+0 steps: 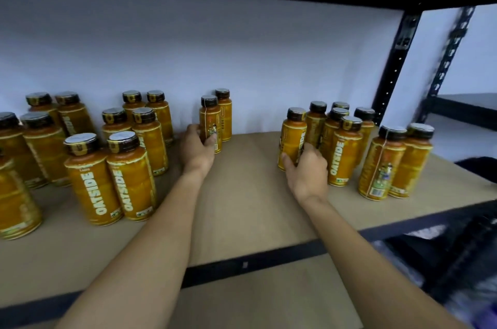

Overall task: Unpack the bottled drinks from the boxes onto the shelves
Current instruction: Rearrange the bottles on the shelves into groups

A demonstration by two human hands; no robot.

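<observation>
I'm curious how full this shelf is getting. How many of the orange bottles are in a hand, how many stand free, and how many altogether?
Oatside bottles gripped in a hand: 2 (one in the left hand, one in the right hand)
Oatside bottles standing free on the shelf: 19 (one is cut off at the left edge)
Total: 21

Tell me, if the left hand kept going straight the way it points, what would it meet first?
The left hand grips the front bottle of a pair; straight on, it would probably meet the rear bottle just behind, then the white wall.
</observation>
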